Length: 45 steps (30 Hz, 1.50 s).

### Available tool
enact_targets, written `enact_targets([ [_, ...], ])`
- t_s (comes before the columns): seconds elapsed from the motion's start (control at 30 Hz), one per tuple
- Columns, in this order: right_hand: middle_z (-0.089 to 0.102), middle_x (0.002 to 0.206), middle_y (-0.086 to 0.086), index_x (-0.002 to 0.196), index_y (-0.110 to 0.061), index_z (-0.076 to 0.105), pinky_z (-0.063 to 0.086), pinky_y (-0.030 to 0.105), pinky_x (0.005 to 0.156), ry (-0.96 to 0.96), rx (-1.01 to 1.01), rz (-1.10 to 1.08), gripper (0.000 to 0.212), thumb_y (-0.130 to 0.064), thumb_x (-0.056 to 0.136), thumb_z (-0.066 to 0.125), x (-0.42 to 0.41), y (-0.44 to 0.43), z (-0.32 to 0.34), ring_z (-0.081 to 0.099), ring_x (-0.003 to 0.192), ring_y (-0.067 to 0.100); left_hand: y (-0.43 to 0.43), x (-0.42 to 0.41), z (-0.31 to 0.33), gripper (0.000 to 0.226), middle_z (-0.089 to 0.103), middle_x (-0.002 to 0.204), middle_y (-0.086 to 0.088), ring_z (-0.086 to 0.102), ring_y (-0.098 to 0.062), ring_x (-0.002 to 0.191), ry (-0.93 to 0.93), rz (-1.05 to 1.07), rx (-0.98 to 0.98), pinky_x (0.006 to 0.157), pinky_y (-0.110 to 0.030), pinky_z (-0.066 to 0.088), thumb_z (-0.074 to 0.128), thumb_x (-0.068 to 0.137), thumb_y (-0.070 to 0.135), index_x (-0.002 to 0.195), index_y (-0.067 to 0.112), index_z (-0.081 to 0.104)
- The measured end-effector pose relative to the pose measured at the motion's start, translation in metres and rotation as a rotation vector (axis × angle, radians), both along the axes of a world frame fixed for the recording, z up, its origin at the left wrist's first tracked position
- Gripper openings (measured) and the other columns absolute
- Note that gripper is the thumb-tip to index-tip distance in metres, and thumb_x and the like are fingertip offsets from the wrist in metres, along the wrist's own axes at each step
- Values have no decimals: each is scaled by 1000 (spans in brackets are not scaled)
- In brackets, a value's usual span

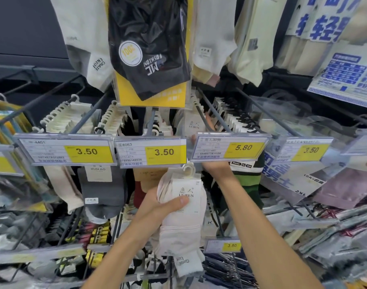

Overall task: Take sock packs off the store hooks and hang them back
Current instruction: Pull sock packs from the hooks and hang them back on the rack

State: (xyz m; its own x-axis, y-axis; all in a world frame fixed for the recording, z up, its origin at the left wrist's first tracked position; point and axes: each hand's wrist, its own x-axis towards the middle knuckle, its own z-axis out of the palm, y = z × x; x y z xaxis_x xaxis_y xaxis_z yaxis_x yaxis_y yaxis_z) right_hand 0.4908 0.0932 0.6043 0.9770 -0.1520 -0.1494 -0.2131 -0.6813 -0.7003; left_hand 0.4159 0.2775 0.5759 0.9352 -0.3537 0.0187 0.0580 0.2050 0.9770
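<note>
My left hand (157, 203) grips a bundle of pale pink-white sock packs (184, 207) with a white LUREN card and a plastic hanger on top, held just below the price tags. My right hand (212, 166) reaches up behind the 5.80 price tag (230, 148), which hides most of it. A fingertip shows above the tag and the thumb at its left edge, pinching a LUREN sock pack (193, 124) that hangs on the hook (215, 113) there.
Rows of metal hooks carry sock packs with 3.50 price tags (163, 152) in front. A black-and-yellow pack (151, 59) hangs overhead at centre. Bagged garments (303, 180) crowd the right side. Lower hooks hold more packs (103, 197).
</note>
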Motion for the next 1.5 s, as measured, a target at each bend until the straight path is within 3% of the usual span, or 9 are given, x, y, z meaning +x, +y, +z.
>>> enact_targets([
  [0.07, 55, 139, 13, 130, -6, 56, 40, 10, 66, -90, 274, -146, 32, -14, 101, 47, -6, 8, 6, 56, 122, 15, 1, 1, -1, 36, 78, 109, 0, 74, -18, 102, -1, 11, -3, 76, -21, 57, 78, 71, 39, 107, 41, 74],
  [0.17, 67, 106, -26, 100, -37, 62, 33, -6, 75, -458, 451, 37, 28, -14, 100, 47, -48, 18, 4, 54, 95, -22, 1, 3, -2, 33, 78, 107, -2, 74, -20, 102, 12, 42, 7, 77, -23, 57, 80, 70, 37, 104, 38, 77],
  [0.23, 67, 107, -24, 106, -38, 64, 42, 3, 82, -545, 593, 70, 16, -32, 94, 54, -73, 10, -13, 60, 101, -10, -1, 4, -2, 29, 78, 106, -3, 74, -19, 101, 20, 54, -2, 77, -22, 57, 79, 75, 31, 104, 34, 78],
  [0.43, 61, 106, -13, 115, -53, 58, 56, 32, 75, -539, 471, 51, 53, -45, 67, 79, -104, 3, -32, 63, 88, 12, -17, 2, 1, 19, 79, 99, 2, 75, -11, 91, 8, 23, -45, 69, -18, 56, 75, 82, 30, 100, 34, 79],
  [0.67, 74, 102, -3, 105, -27, 65, 57, 23, 72, -523, 716, -32, 32, -4, 84, 74, -111, -17, -31, 71, 91, 13, -22, 5, -9, 34, 79, 89, 4, 75, -9, 76, 138, 16, 3, 53, -17, 53, 72, 66, 57, 93, 37, 78],
  [0.77, 74, 102, 0, 106, -15, 60, 57, 25, 73, -511, 811, -67, 33, -11, 77, 75, -113, -21, -31, 71, 91, 15, -23, 7, -12, 32, 79, 103, 1, 75, -15, 96, 125, 12, -30, 69, -24, 57, 72, 69, 51, 98, 38, 77],
  [1.1, 74, 106, -2, 109, -26, 67, 56, 22, 73, -459, 786, 39, 33, -10, 82, 74, -114, -16, -34, 70, 95, 12, -25, 6, -4, 23, 79, 101, -5, 76, -21, 94, 56, 31, -115, 69, -26, 59, 77, 78, 25, 101, 31, 79],
  [1.27, 73, 99, 2, 100, -31, 67, 57, 30, 74, -508, 827, 40, 29, -12, 78, 70, -108, -14, -31, 69, 90, 17, -16, 8, -3, 33, 79, 100, 1, 76, -17, 95, 14, 109, -52, 69, -23, 58, 81, 68, 45, 100, 39, 77],
  [1.5, 69, 114, -13, 125, -15, 54, 45, 24, 99, -672, 662, -85, 35, -12, 90, 57, -76, -18, 4, 61, 112, 5, 3, 7, -3, 42, 78, 104, 0, 75, -19, 95, 60, 76, -92, 72, -31, 59, 83, 66, 41, 107, 42, 74],
])
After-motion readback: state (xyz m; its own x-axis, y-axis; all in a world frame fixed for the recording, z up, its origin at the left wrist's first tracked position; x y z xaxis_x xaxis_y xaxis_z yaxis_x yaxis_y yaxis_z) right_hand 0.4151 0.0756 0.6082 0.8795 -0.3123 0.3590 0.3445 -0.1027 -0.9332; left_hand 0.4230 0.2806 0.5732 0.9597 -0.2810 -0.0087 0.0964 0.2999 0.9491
